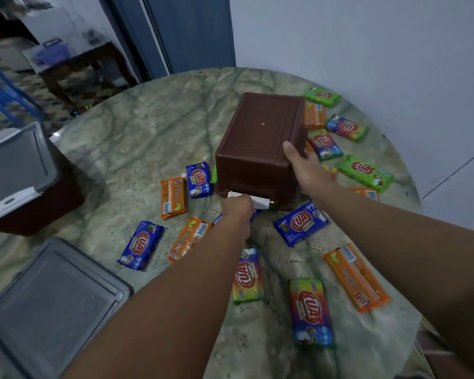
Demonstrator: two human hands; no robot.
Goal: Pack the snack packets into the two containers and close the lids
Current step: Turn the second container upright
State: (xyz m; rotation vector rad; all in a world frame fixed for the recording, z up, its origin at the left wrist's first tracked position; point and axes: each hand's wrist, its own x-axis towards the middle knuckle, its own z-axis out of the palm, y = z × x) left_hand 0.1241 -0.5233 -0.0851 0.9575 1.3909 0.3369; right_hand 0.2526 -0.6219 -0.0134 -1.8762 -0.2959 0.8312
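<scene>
From my remote seat I watch two bare arms reach over a round marble-patterned table (148,127) set against a pale wall. A brown plastic container (257,138) sits upside down near the middle, its flat base facing up. The right hand (303,165) grips its near right corner, thumb on the base and fingers curled round the side. The left hand (237,209) is closed at the container's near lower rim, where a white latch (260,202) shows; I cannot tell whether the fingers actually pinch it. Snack packets lie loose all around: a blue packet (140,245) and an orange packet (173,197) to the left, a green packet (365,173) to the right, a rainbow-coloured packet (311,313) near the front edge, more beside the container. A second brown container (36,203) with its grey lid (14,162) on stands at the left edge, and another grey lid (47,305) lies flat at the lower left.
</scene>
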